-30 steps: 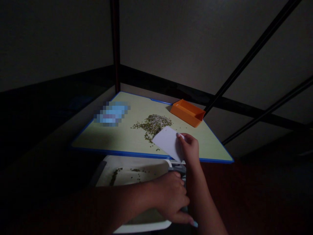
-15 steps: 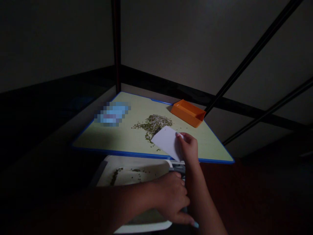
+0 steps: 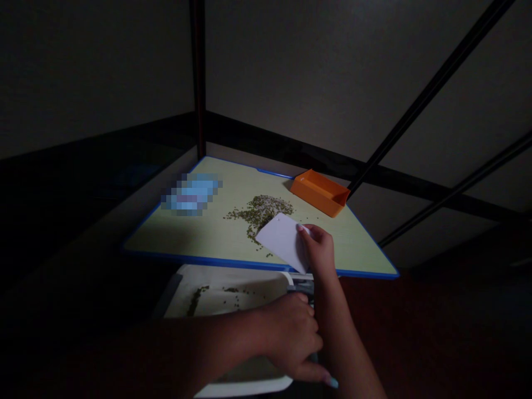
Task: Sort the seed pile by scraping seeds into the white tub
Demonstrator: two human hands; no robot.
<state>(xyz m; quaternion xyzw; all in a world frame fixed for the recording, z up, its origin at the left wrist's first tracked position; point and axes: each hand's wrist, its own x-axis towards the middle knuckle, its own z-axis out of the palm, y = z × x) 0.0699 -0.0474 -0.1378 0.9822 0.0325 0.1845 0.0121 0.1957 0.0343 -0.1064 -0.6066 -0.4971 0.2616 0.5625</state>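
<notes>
Bench inventory, head view. Item one: the bench point(image 3: 195, 235), a pale green top with a blue edge strip. Item two: a loose pile of small green beans point(image 3: 260, 213) mixed with paler seeds, lying on the bench near its middle, with stray grains scattered around it. Item three: a white plastic scraper point(image 3: 280, 241), on the bench's near side, its far corner just beside the pile. The right hand point(image 3: 318, 252) grasps the scraper by its right edge between thumb and fingers. Item four: an orange plastic scoop point(image 3: 320, 193), at the bench's far right edge, well clear of the right hand. Item five: a blue object point(image 3: 191, 194), pixelated beyond identifying, on the bench's left. Item six: a white tray point(image 3: 224, 296), just below the bench's near edge, holding a few green beans point(image 3: 195, 299). The left hand point(image 3: 291, 338) is clenched at the tray's right side; the exact grip is partly hidden.
</notes>
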